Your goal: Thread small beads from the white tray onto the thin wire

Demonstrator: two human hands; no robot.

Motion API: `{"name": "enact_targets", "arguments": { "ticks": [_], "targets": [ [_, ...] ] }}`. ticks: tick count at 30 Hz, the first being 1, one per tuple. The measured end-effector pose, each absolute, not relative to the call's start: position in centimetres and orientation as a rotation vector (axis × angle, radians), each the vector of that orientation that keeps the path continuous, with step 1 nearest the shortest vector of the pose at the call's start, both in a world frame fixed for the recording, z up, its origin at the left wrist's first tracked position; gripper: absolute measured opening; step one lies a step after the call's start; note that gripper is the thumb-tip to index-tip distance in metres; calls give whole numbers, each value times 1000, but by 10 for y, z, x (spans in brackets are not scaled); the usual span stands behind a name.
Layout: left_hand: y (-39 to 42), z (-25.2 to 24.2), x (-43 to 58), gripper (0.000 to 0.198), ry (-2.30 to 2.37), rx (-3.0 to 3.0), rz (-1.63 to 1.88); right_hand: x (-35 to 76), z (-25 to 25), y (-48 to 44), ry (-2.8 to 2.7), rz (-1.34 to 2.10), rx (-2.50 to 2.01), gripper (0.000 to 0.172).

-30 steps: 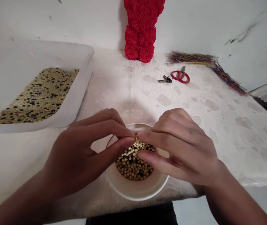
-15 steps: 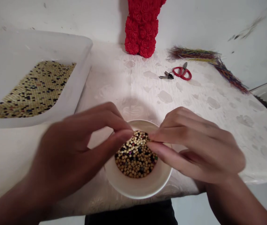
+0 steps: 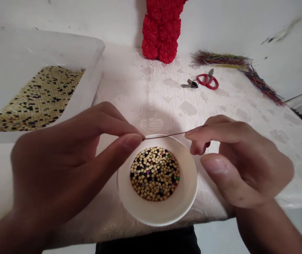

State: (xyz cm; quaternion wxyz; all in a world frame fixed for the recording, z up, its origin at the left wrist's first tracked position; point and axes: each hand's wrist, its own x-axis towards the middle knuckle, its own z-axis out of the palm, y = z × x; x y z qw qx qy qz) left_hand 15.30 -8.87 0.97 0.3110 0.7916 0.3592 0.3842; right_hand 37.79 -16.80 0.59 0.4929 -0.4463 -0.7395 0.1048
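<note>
My left hand (image 3: 60, 165) pinches a thin brown strand (image 3: 166, 135) between thumb and forefinger, just above the far rim of a white bowl (image 3: 185, 190). The strand stretches straight to the right, reaching the forefinger of my right hand (image 3: 241, 162). Its end is hidden behind that finger, and I cannot tell whether the finger grips it. My right thumb stands apart from the forefinger. Below the strand, the bowl holds a mass of small round beads (image 3: 154, 173), mostly pale wood-coloured and black, with a few coloured ones. Neither hand touches the beads.
At the left, a white plastic tub (image 3: 95, 63) holds a woven bead panel (image 3: 34, 102). Further back on the white-covered table (image 3: 151, 91) stand a red rose-covered figure (image 3: 161, 35), red-handled scissors (image 3: 207, 80), keys (image 3: 189, 84) and a bundle of multicoloured strands (image 3: 246, 74).
My hands have drawn apart from above the beads, exposing the whole bowl. The strand now shows stretched between them. The view has shifted slightly.
</note>
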Motion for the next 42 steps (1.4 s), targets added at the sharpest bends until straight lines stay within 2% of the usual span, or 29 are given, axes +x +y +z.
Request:
{"name": "enact_targets", "arguments": {
  "ticks": [6, 12, 20, 24, 32, 42],
  "targets": [
    [-93, 11, 158, 19, 1008, 2055, 1041, 371, -4, -171, -1516, 207, -1185, 12],
    [-95, 13, 160, 18, 959, 2084, 952, 373, -2, -170, -1682, 235, -1195, 3],
    [-93, 13, 158, 10, 905, 2063, 936, 376, -3, -169, -1758, 244, -1057, 10],
    [-91, 15, 156, 18, 805, 1973, 893, 380, -2, -171, -1725, 256, -1051, 15],
    [-81, 9, 156, 4, 863, 1946, 815, 377, -2, -172, -1711, 246, -1050, 11],
    [-80, 13, 159, 10, 842, 1917, 763, 377, -2, -167, -1753, 280, -994, 11]
  ]
}}
